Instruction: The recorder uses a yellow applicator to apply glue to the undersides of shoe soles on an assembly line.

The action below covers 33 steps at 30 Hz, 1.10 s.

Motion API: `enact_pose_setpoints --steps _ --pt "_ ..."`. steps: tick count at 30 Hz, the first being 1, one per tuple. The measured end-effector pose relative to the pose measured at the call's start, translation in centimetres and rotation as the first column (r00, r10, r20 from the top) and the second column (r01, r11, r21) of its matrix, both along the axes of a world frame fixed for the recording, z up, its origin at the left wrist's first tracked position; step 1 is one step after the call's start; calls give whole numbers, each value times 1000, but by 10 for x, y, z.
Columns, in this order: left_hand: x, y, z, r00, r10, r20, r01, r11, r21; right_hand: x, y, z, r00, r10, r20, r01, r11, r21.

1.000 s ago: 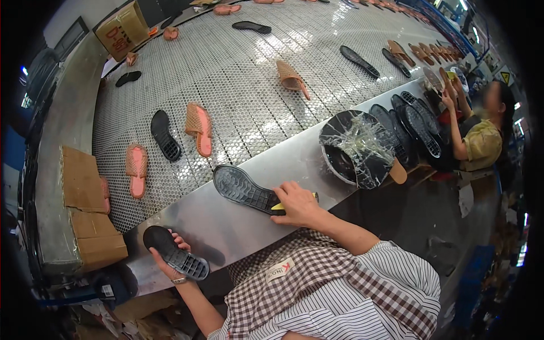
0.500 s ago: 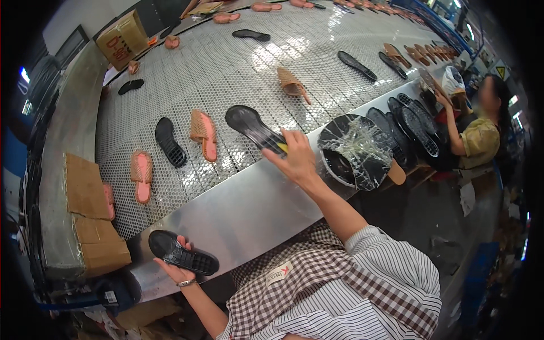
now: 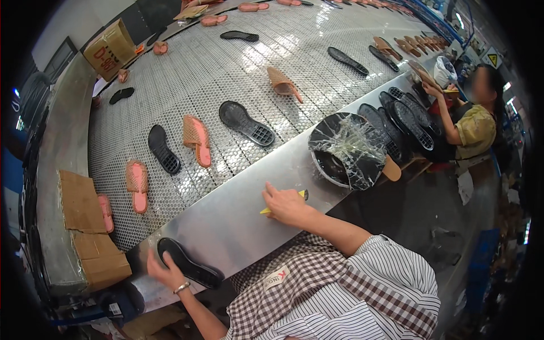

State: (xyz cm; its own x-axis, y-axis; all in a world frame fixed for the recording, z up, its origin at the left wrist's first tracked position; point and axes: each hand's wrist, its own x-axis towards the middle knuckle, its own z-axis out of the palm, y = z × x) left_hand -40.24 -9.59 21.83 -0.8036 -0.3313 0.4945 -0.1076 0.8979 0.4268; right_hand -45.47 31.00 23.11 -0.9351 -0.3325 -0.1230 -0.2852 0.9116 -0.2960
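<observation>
My left hand (image 3: 165, 271) is at the near left, fingers spread, its thumb against the edge of a black shoe sole (image 3: 195, 267). That sole lies slanted on the metal ledge (image 3: 241, 195), its heel reaching past the front edge. My right hand (image 3: 288, 205) is above the middle of the ledge, index finger extended, the other fingers closed around a slim yellow tool (image 3: 264, 212) with a dark end; its exact kind is hidden. Beyond this hand, another black sole (image 3: 245, 122) with a gridded heel lies on the mesh conveyor (image 3: 226, 170).
A round pot (image 3: 348, 150) wrapped in clear plastic, with a tan handle (image 3: 391, 169), stands right of my hand. Several black soles (image 3: 405, 116) lie beyond it. Woven sandal uppers (image 3: 196, 139) dot the conveyor. Cardboard (image 3: 82, 201) stands left. A co-worker (image 3: 479, 116) sits at right.
My right hand has let go of the sole on the conveyor and drawn back over the ledge. My left hand's fingers have opened from under the near sole, which has shifted slightly right.
</observation>
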Motion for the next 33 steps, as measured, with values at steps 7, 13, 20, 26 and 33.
enact_pose_setpoints --steps 7,13,20,26,33 --pt "-103 59 -6 917 -387 96 379 921 91 -14 -12 0 983 180 -38 -173 977 127" --pt "-218 47 -52 944 -320 83 319 948 27 -20 -22 -4 985 174 -23 -166 968 186" --pt "-301 88 -86 921 -184 343 238 963 -124 -26 -5 -13 971 239 9 -237 957 165" --pt "-308 131 -54 760 53 648 24 994 -109 -21 7 -11 972 236 13 -235 962 138" --pt "-304 117 -38 785 118 608 -114 992 -45 -24 -7 -1 971 235 47 -239 964 114"
